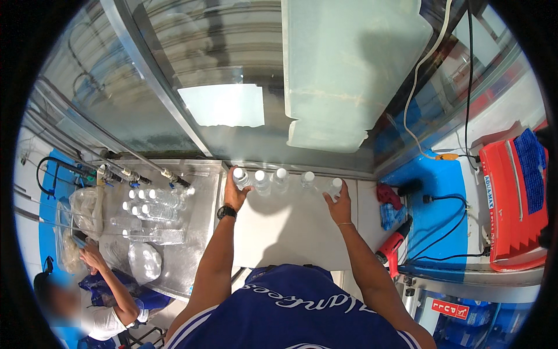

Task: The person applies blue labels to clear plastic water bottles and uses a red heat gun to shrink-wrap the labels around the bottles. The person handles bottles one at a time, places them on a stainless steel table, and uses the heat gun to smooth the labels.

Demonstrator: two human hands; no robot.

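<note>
Several clear plastic bottles with white caps stand upright in a row along the back of a white tabletop (282, 224). My left hand (235, 193) wraps round the leftmost bottle (239, 175), its thumb on the near side. At the other end of the row my right hand (340, 205) holds the rightmost bottle (335, 187) between thumb and fingers. Between the hands stand a second bottle (262, 184), a third bottle (281, 181) close beside it, and another bottle (308, 182) set a little apart.
Several capped bottles (157, 210) lie on a steel counter (197, 232) to the left, below metal nozzles (167, 174). A co-worker's hand (92, 256) is near plastic bags. On the right are a red heat gun (395, 246), cloths (390, 206) and black cables (447, 232). Glass panels rise behind.
</note>
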